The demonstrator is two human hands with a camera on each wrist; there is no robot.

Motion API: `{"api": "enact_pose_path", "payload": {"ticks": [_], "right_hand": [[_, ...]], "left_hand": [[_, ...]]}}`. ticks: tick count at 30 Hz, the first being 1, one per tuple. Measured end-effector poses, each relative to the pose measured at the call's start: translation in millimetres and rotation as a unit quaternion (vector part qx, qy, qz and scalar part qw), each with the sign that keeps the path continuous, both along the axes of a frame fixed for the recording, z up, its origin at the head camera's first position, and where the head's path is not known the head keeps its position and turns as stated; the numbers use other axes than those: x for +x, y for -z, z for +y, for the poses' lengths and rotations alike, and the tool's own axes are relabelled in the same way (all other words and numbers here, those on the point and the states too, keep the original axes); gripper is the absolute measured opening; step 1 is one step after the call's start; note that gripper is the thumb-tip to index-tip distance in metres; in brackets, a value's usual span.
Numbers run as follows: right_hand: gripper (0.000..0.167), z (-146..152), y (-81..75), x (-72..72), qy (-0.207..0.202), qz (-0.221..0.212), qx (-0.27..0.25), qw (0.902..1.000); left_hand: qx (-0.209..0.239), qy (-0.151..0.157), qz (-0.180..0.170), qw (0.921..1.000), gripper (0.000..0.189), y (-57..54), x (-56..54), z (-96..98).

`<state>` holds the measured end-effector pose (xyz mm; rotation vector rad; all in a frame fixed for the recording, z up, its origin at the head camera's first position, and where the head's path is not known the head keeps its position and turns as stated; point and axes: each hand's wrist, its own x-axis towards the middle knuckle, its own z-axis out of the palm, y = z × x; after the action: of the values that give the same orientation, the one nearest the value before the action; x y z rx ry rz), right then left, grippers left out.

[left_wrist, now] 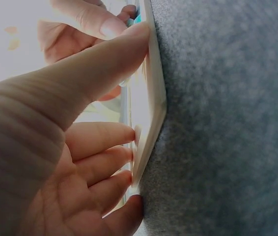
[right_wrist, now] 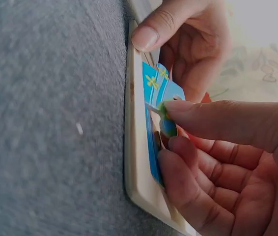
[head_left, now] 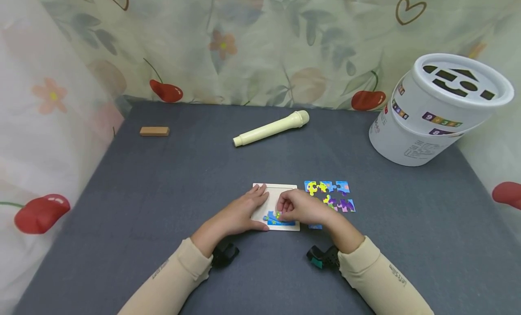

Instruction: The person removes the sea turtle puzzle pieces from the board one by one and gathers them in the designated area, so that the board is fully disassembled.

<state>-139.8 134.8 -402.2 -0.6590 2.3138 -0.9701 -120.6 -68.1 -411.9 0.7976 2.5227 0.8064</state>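
Note:
A pale wooden puzzle tray (head_left: pixel 260 210) lies flat on the dark table, with blue joined puzzle pieces (head_left: pixel 273 220) along its near side. My left hand (head_left: pixel 240 211) rests on the tray's left side, fingers extended over its far part and thumb (left_wrist: pixel 129 46) pressing the near edge. Over the pieces, my right hand (head_left: pixel 303 207) pinches a small green and blue puzzle piece (right_wrist: pixel 169 126) between thumb and fingertips. In the right wrist view that piece is tilted beside a blue piece with yellow flowers (right_wrist: pixel 156 83). Right of the tray lie loose puzzle pieces (head_left: pixel 343 187), partly hidden by my right hand.
A cream toy microphone (head_left: pixel 270 129) lies beyond the tray. Far left is a small wooden block (head_left: pixel 154 131). A white bucket (head_left: pixel 411 134) with a shape-slotted lid stands at the back right, before a patterned curtain (head_left: pixel 252 48).

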Motion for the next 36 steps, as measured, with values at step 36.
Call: {"api": "enact_pose_path", "payload": {"ticks": [36], "right_hand": [[0.018, 46, -3.7, 0.4, 0.028, -0.124, -0.109, 0.9859]], "left_hand": [[-0.013, -0.005, -0.002, 0.9999, 0.083, 1.7, -0.9, 0.5]]}}
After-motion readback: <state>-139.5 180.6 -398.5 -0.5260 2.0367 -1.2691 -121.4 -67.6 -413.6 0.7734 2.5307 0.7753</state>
